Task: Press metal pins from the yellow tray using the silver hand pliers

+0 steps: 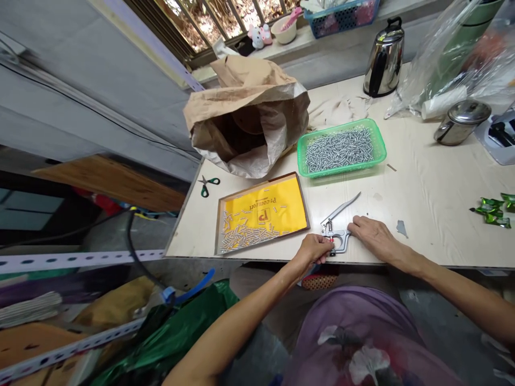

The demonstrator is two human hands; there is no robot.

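A pair of silver snap-fastener pliers (341,239) lies near the front edge of the table, its long lever handle pointing up and to the right. My left hand (316,249) pinches the jaw end at the red and black tip; whether a small part is also between the fingers is hidden. From the other side, the curled fingers of my right hand (372,236) grip the right end of the frame. Left of the pliers is a shallow tray (307,214) lined with yellow printed material, with many small metal pins (245,237) heaped toward its near left corner.
A green basket (341,172) full of similar metal pins stands behind the pliers. An open brown sack (249,96) sits at the back left. Small green-handled scissors (208,185) lie near the left edge. A kettle (385,59), a lidded steel cup (462,122) and green wrappers (491,210) are on the right.
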